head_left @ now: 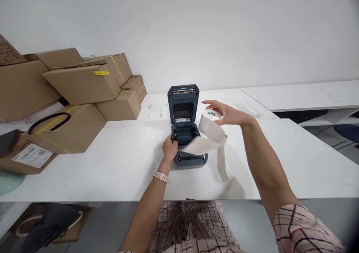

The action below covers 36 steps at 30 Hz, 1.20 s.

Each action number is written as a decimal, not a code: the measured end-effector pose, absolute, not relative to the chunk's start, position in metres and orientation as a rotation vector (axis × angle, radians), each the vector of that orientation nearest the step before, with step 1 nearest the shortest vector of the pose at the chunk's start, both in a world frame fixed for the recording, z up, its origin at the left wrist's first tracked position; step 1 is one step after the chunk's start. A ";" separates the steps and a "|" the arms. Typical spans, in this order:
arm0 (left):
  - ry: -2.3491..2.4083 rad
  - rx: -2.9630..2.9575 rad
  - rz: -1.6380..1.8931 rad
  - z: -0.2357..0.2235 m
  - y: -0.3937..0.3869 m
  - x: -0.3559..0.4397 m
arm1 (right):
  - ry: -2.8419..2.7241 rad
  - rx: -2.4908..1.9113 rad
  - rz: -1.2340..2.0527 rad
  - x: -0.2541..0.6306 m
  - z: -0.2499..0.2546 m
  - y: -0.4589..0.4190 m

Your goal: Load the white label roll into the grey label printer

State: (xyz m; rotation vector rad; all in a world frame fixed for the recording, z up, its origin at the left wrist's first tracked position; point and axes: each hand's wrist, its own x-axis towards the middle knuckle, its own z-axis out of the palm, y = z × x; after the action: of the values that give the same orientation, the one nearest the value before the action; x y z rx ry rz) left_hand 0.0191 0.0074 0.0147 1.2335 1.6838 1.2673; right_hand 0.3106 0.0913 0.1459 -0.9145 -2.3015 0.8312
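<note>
A dark blue-grey label printer (183, 133) stands on the white table with its lid (183, 101) raised. My left hand (169, 147) is at the printer's left side, its fingers closed round the edge of the base. To the right of the raised lid, my right hand (224, 113) grips a white label roll (206, 124) by its upper part, clear of the printer. From the roll a loose paper strip (202, 145) runs left across the front of the printer. Another length of paper (222, 165) hangs down towards the tabletop.
Several cardboard boxes (81, 85) are stacked at the left, some with yellow tape. A black curved strap or handle (50, 114) lies over one box. The white table (126, 174) meets the wall behind, and a shelf unit (322, 96) adjoins at right.
</note>
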 end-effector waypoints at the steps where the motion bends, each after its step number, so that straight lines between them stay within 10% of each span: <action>1: 1.732 1.242 1.228 0.016 0.007 0.019 | -2.273 -0.994 0.819 0.322 0.141 0.095; 26: 1.854 1.275 1.135 0.015 0.007 0.019 | -1.605 -1.217 1.308 0.387 -0.012 0.042; 36: 1.758 1.265 1.192 0.010 0.006 0.020 | -2.285 -0.758 1.007 0.267 0.107 0.026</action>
State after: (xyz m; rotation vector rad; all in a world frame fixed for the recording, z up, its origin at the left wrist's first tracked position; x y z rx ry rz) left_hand 0.0196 0.0063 0.0097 1.2650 1.7582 1.1918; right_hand 0.2673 0.0261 0.1071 -0.7581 -2.2853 1.0070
